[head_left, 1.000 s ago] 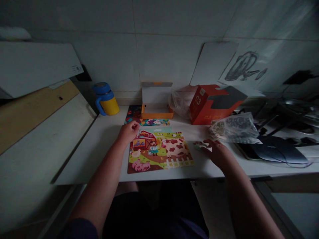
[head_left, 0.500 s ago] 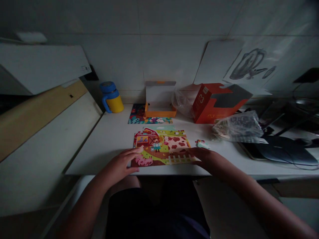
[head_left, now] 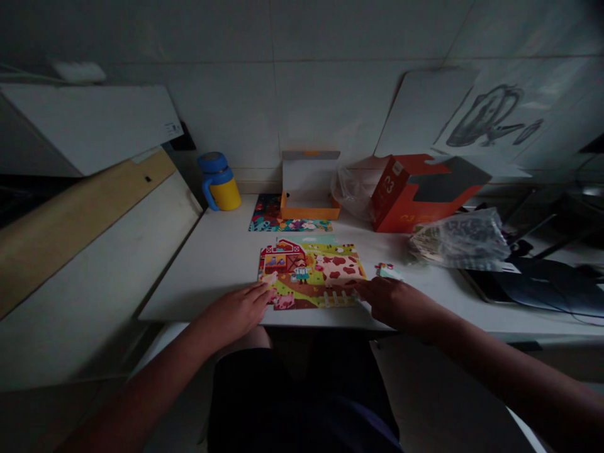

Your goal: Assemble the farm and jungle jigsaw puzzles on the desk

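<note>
A farm-scene jigsaw puzzle (head_left: 309, 277) with a red barn, a farmer and a spotted cow lies flat near the table's front edge. My left hand (head_left: 245, 307) rests at its lower left side, fingers stretched out and touching the edge by the pink pigs. A slight step shows in the puzzle's outline there. At the lower right, by the white fence, my right hand (head_left: 387, 298) lies with its fingers extended against the border. Just beyond that hand is a small loose puzzle piece (head_left: 389, 271).
Behind the puzzle an open orange box (head_left: 310, 213) stands on a dark floral sheet (head_left: 264, 221). A blue and yellow mug (head_left: 223, 189) is at the back left. To the right are a red box (head_left: 401, 201), a clear plastic bag (head_left: 460, 242) and a dark flat object (head_left: 552, 286).
The view has shifted slightly. My left thumb has drawn in toward the fingers, and the puzzle's lower left part looks less even. My right hand stays at the right edge, its fingers lying flatter.
</note>
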Demonstrator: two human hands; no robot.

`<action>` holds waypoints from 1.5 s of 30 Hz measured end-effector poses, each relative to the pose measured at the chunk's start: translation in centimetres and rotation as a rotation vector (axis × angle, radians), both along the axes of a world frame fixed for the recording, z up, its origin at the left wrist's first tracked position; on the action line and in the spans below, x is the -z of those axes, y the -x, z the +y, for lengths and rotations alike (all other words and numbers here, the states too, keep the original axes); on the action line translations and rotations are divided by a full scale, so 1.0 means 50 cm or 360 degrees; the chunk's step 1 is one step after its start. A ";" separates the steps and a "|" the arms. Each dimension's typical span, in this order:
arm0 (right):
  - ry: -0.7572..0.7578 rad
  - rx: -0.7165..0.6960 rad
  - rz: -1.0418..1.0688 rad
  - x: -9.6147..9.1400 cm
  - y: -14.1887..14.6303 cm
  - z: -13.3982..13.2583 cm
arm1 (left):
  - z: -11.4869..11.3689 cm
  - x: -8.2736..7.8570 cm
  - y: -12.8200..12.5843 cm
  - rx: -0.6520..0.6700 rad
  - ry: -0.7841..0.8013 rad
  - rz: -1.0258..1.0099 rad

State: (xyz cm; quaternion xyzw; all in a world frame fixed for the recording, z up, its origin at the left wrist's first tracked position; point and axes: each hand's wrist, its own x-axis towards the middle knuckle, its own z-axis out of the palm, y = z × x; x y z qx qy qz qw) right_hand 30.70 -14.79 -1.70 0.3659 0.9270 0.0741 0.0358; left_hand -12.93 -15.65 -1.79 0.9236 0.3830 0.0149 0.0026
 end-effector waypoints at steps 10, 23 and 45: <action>0.0034 0.0282 0.0700 0.040 -0.029 -0.025 | -0.008 0.055 0.010 -0.0057 -0.0284 -0.0186; -0.0238 0.0343 0.0912 0.070 0.053 -0.057 | -0.028 0.061 -0.032 -0.0232 -0.0361 -0.0739; -0.0153 -0.0175 0.0333 0.017 0.067 0.007 | 0.012 0.024 -0.092 0.0254 -0.0476 0.0149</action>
